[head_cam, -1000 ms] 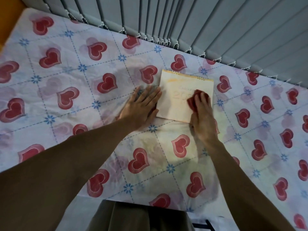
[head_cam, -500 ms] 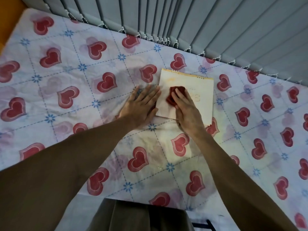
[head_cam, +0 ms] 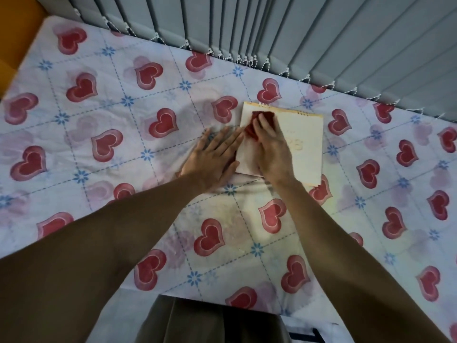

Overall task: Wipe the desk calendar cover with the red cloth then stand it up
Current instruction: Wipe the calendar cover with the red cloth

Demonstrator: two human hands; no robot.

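Head view: right hand (head_cam: 270,149) presses red cloth (head_cam: 265,117) onto flat calendar (head_cam: 304,144).

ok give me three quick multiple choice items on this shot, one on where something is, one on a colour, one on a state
1. Where on the desk calendar is the red cloth?
A. far left part, near the spiral binding
B. near right corner
C. off it, on the sheet

2. What colour are the hearts on the bedsheet?
A. blue
B. red
C. green

3. How is the calendar placed?
A. standing upright
B. lying flat
C. lifted in the air

Answers:
1 A, the right hand presses the cloth just below the rings.
2 B, the hearts are red; only the small flowers are blue.
3 B, it lies flat on the sheet, with the left hand pressed flat at its left edge.
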